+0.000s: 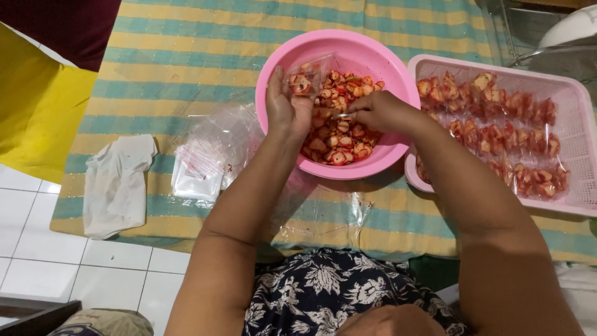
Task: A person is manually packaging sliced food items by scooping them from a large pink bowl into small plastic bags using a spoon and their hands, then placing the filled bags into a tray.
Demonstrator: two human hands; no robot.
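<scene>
Pink bowl (pixel 373 59) remained half full; tray (pixel 581 106) mostly stocked. Left hand (pixel 287 109) fingers pinched a part-filled bag (pixel 309 74); right hand (pixel 380 111) fingers closed on a spoon (pixel 342 116), I noted.

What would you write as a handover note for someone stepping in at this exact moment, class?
Left hand: holds a small clear bag, partly filled, open over the pink bowl.
Right hand: in the bowl, on the red-and-white snack pieces, pinching something small; what it is, I cannot tell.
Done: rows of filled bags lie in the pink tray.
Left: the bowl holds many loose pieces; empty bags lie stacked on the striped cloth, beside a white rag.
</scene>
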